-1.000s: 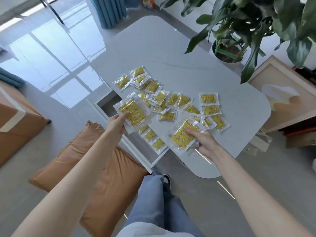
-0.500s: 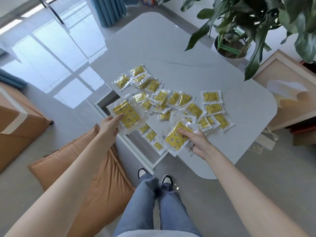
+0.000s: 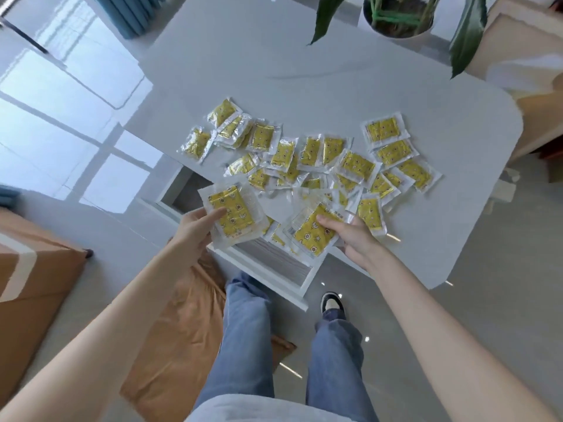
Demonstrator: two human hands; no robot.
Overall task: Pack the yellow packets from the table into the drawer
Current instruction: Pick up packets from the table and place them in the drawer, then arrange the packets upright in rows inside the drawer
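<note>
Several yellow packets (image 3: 356, 162) in clear wrappers lie scattered across the near part of the white table (image 3: 320, 71). My left hand (image 3: 195, 226) pinches a stack of yellow packets (image 3: 233, 216) above the open white drawer (image 3: 274, 269), which sticks out from under the table's near edge. My right hand (image 3: 353, 236) grips another stack of yellow packets (image 3: 313, 236), held over the drawer's right side at the table edge. A few packets (image 3: 278, 237) show inside the drawer, partly hidden by the held stacks.
A potted plant (image 3: 399, 16) stands at the table's far right with leaves hanging over it. A tan cushion (image 3: 182, 345) lies on the floor beneath my left arm, and a brown box (image 3: 27, 284) at the far left. My legs stand in front of the drawer.
Both hands have drawn their packet stacks off the table edge toward the drawer. The camera has tilted further down, so my legs and a shoe show.
</note>
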